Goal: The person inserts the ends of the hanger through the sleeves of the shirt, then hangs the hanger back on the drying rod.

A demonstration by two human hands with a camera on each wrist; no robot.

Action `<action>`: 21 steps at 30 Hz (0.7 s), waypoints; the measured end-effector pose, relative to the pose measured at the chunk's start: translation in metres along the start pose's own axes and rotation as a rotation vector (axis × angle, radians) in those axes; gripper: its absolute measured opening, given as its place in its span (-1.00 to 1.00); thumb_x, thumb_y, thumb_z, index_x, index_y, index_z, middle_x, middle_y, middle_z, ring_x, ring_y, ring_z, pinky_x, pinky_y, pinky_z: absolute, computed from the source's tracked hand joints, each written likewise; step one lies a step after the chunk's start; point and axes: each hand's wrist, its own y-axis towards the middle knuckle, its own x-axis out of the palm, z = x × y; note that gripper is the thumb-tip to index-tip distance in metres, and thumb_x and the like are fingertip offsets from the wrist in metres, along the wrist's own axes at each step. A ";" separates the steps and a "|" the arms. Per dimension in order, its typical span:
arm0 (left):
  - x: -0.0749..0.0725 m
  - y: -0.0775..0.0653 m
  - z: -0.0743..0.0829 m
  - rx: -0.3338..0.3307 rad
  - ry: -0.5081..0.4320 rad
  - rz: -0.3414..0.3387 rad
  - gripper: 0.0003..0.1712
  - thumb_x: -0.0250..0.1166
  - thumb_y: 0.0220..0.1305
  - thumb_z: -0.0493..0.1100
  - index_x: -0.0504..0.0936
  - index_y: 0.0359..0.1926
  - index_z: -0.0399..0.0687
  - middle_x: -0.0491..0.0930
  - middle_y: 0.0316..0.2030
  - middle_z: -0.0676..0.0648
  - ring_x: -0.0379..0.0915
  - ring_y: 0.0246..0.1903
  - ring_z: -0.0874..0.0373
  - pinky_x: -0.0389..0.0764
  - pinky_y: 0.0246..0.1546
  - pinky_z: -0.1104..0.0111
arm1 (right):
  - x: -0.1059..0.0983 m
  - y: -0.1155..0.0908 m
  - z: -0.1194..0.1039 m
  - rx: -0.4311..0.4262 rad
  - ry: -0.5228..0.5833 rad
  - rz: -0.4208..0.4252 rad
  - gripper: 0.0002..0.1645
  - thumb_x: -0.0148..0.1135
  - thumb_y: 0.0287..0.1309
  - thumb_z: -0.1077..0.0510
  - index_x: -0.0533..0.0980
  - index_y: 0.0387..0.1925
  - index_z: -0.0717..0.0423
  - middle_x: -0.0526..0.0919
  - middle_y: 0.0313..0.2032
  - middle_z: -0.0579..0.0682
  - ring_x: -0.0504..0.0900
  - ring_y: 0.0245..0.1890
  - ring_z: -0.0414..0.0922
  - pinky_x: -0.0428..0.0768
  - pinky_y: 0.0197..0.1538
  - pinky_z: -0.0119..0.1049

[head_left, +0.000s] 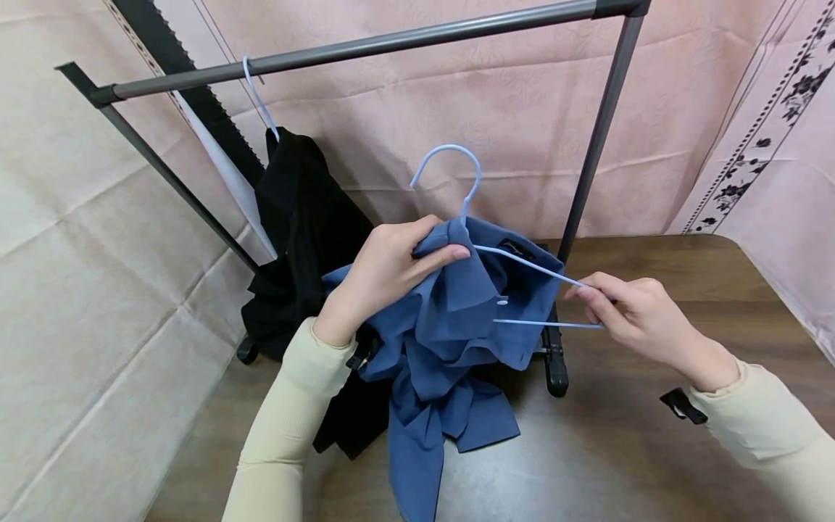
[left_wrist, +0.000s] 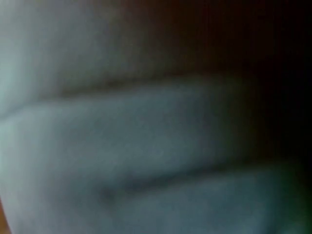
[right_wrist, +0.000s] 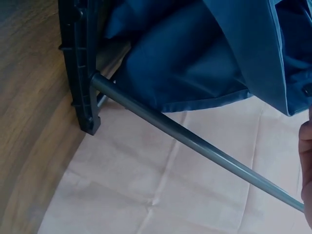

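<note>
A blue shirt (head_left: 417,362) hangs in folds at the middle of the head view. Its collar is gripped by my left hand (head_left: 391,261), thumb in front. A light-blue hanger (head_left: 531,265) runs partly inside the shirt; the hook stands up above the collar, and one end sticks out to the right through the neck opening. That protruding end is pinched by my right hand (head_left: 629,312). In the right wrist view, the shirt (right_wrist: 190,58) drapes at the top and a bit of the right hand (right_wrist: 306,165) shows at the edge. Only blurred blue-grey cloth (left_wrist: 131,131) fills the left wrist view.
A dark metal clothes rack (head_left: 391,42) spans the back, its right post (head_left: 603,130) and black foot (head_left: 556,366) close to the shirt. On the rail's left, a black garment (head_left: 293,210) hangs from another light-blue hanger (head_left: 259,101). Beneath is a wooden table (head_left: 626,449); pink cloth (head_left: 509,116) lies behind.
</note>
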 end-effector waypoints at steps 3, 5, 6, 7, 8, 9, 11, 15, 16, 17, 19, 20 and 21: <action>0.000 0.000 0.000 -0.009 0.018 0.008 -0.77 0.45 0.25 -0.12 0.56 -0.33 -0.09 0.19 -0.66 0.09 0.29 -0.61 0.29 0.35 -0.53 0.41 | -0.004 -0.001 0.001 0.045 0.042 -0.003 -0.66 -0.04 0.56 0.13 0.65 -0.22 0.13 0.47 -0.58 -0.29 0.35 -0.61 -0.47 0.33 -0.49 -0.59; 0.000 -0.001 -0.001 -0.010 0.028 0.009 -0.77 0.45 0.26 -0.12 0.56 -0.34 -0.09 0.19 -0.66 0.10 0.29 -0.62 0.30 0.34 -0.53 0.41 | -0.010 -0.001 0.002 0.088 0.058 -0.004 -0.64 -0.07 0.55 0.20 0.65 -0.20 0.17 0.52 -0.55 -0.27 0.42 -0.58 -0.44 0.36 -0.47 -0.57; 0.000 -0.001 -0.001 -0.010 0.030 0.011 -0.77 0.45 0.26 -0.12 0.56 -0.33 -0.09 0.20 -0.66 0.10 0.29 -0.62 0.30 0.35 -0.53 0.41 | -0.013 -0.001 0.003 0.114 0.067 0.005 -0.61 -0.11 0.56 0.21 0.66 -0.20 0.19 0.55 -0.53 -0.25 0.44 -0.56 -0.42 0.38 -0.45 -0.56; 0.000 -0.002 -0.001 -0.009 0.032 0.014 -0.77 0.45 0.25 -0.12 0.56 -0.33 -0.09 0.20 -0.66 0.10 0.29 -0.62 0.30 0.35 -0.53 0.41 | -0.017 -0.001 0.004 0.143 0.077 0.020 -0.58 -0.15 0.56 0.22 0.66 -0.19 0.22 0.57 -0.52 -0.23 0.46 -0.55 -0.39 0.40 -0.45 -0.55; 0.000 -0.002 -0.001 -0.007 0.035 0.018 -0.77 0.46 0.25 -0.12 0.56 -0.33 -0.10 0.21 -0.66 0.10 0.29 -0.62 0.30 0.35 -0.53 0.41 | -0.021 -0.001 0.006 0.169 0.084 0.040 -0.54 -0.20 0.57 0.22 0.66 -0.19 0.26 0.59 -0.50 -0.20 0.48 -0.54 -0.37 0.42 -0.44 -0.55; -0.001 -0.002 -0.001 -0.006 0.037 0.021 -0.78 0.46 0.25 -0.13 0.56 -0.33 -0.09 0.21 -0.66 0.10 0.30 -0.61 0.30 0.35 -0.53 0.41 | -0.026 0.000 0.007 0.194 0.084 0.061 -0.51 -0.23 0.57 0.22 0.66 -0.19 0.28 0.60 -0.49 -0.17 0.51 -0.53 -0.34 0.44 -0.42 -0.54; -0.002 -0.003 -0.001 -0.003 0.038 0.029 -0.78 0.46 0.24 -0.14 0.57 -0.32 -0.09 0.22 -0.66 0.10 0.30 -0.61 0.31 0.36 -0.53 0.41 | -0.032 0.003 0.012 0.239 0.089 0.104 -0.50 -0.23 0.57 0.23 0.66 -0.19 0.33 0.62 -0.49 -0.11 0.53 -0.53 -0.33 0.45 -0.40 -0.55; -0.002 -0.004 -0.002 -0.005 0.031 0.032 -0.78 0.47 0.23 -0.14 0.57 -0.32 -0.10 0.22 -0.66 0.10 0.31 -0.60 0.31 0.37 -0.52 0.41 | -0.038 0.007 0.023 0.292 0.045 0.108 -0.64 -0.10 0.51 0.31 0.65 -0.16 0.33 0.64 -0.48 -0.10 0.55 -0.53 -0.35 0.48 -0.38 -0.57; -0.002 -0.004 -0.002 -0.005 0.029 0.033 -0.77 0.47 0.23 -0.14 0.57 -0.32 -0.10 0.22 -0.66 0.10 0.32 -0.60 0.31 0.37 -0.52 0.41 | -0.037 0.007 0.025 0.310 0.031 0.087 -0.68 -0.05 0.50 0.32 0.65 -0.14 0.30 0.65 -0.47 -0.11 0.56 -0.52 -0.36 0.49 -0.38 -0.57; -0.002 -0.004 -0.002 -0.003 0.026 0.034 -0.77 0.47 0.22 -0.14 0.57 -0.31 -0.10 0.22 -0.66 0.10 0.32 -0.60 0.31 0.37 -0.51 0.41 | -0.036 0.007 0.028 0.334 0.019 0.059 -0.71 -0.02 0.48 0.32 0.65 -0.12 0.26 0.66 -0.46 -0.11 0.57 -0.50 -0.36 0.49 -0.37 -0.57; -0.002 -0.004 -0.002 0.002 0.020 0.038 -0.77 0.47 0.24 -0.12 0.57 -0.31 -0.10 0.23 -0.66 0.10 0.32 -0.60 0.30 0.38 -0.51 0.41 | -0.033 0.008 0.031 0.378 -0.016 -0.011 -0.75 0.07 0.45 0.31 0.66 -0.06 0.13 0.68 -0.43 -0.13 0.60 -0.46 -0.37 0.50 -0.35 -0.56; -0.002 -0.004 -0.001 0.004 0.017 0.040 -0.77 0.47 0.23 -0.13 0.58 -0.31 -0.11 0.23 -0.66 0.10 0.33 -0.59 0.30 0.38 -0.51 0.41 | -0.031 0.009 0.032 0.399 -0.029 -0.049 -0.76 0.11 0.44 0.29 0.66 -0.04 0.08 0.69 -0.40 -0.15 0.61 -0.44 -0.37 0.50 -0.35 -0.55; -0.002 -0.004 0.000 0.006 0.014 0.042 -0.77 0.47 0.23 -0.13 0.57 -0.31 -0.11 0.22 -0.66 0.10 0.33 -0.60 0.30 0.38 -0.51 0.41 | -0.028 0.009 0.033 0.422 -0.035 -0.084 -0.77 0.14 0.43 0.27 0.66 -0.02 0.02 0.70 -0.38 -0.15 0.61 -0.43 -0.35 0.50 -0.35 -0.55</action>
